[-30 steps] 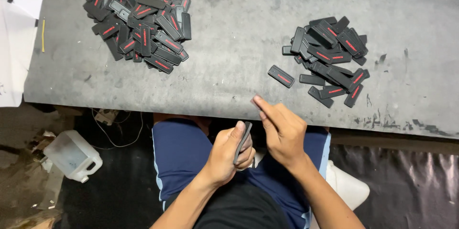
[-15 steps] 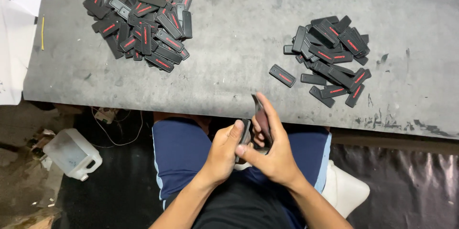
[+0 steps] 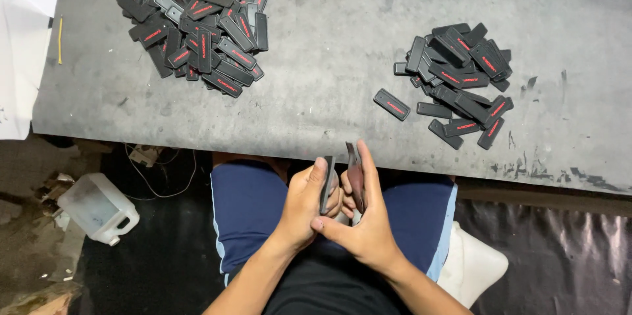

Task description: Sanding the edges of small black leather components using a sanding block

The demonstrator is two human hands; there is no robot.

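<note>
1. Left hand [image 3: 306, 206]: its grip is closing around one flat black piece [image 3: 327, 184], held on edge with the thumb lying along the top, so the piece's narrow side is facing the camera.
2. Right hand [image 3: 362, 223]: its grip is pinching a second black piece [image 3: 355, 177], fingers pressing along its back; the two pieces are standing close together, just apart, over the lap and below the table [image 3: 329, 91] edge, seemingly being brought face to face.
3. Large heap [image 3: 197, 25]: black pieces with red marks are lying piled at the table's far left, well apart from the hands.
4. Smaller heap [image 3: 461, 75]: similar pieces are lying at the right, nearer the right hand, kept separate from the large heap.
5. Single piece [image 3: 392, 104]: lying alone just beside the smaller heap.
6. White plastic jug [image 3: 99, 208]: sitting on the floor to the left.
</note>
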